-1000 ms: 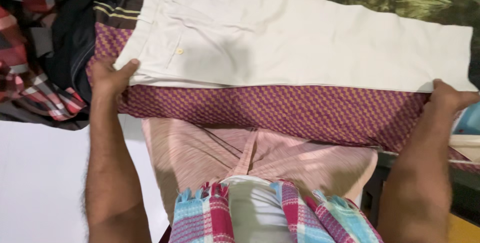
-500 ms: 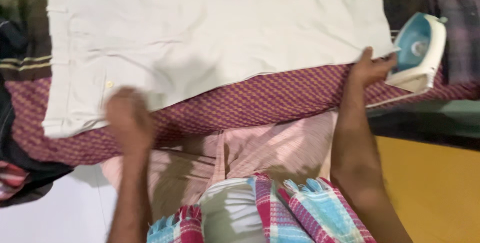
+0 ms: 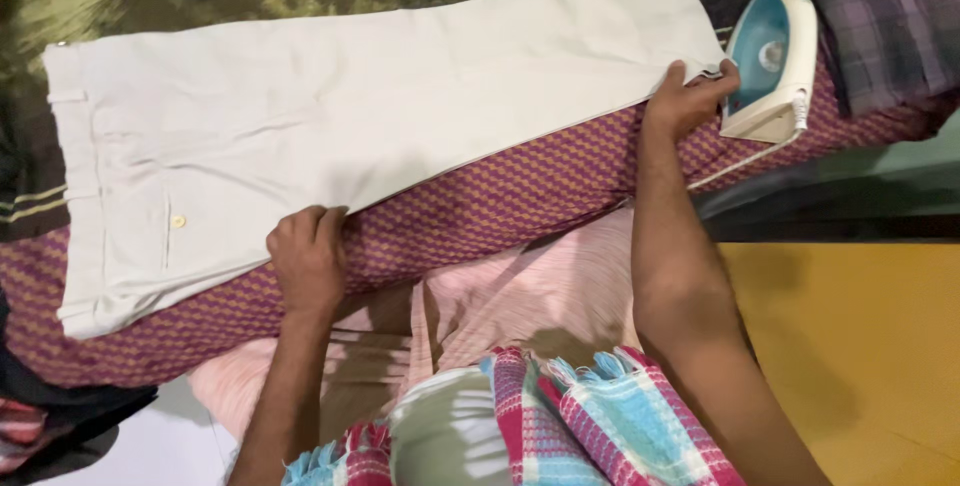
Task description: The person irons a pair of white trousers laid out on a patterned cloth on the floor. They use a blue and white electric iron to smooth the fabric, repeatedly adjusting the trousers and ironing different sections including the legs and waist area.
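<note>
Head view: cream trousers (image 3: 370,116) spread flat on a maroon patterned cloth (image 3: 520,196), both hands at their near edge.

Since half a second ago the left hand (image 3: 308,258) has settled, fingers curled onto the trousers' lower edge near the buttoned pocket, while the right hand (image 3: 688,98) pinches the hem corner, now beside the upright teal-and-white iron (image 3: 768,64). The trousers lie straighter across the table. A plaid shirt (image 3: 880,16) lies at far right. No packages, labels or signs show.

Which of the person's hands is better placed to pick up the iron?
Probably the right hand: it grips the trouser hem right beside the teal-and-white iron. The left hand rests mid-leg on the cream trousers, much farther away.
</note>
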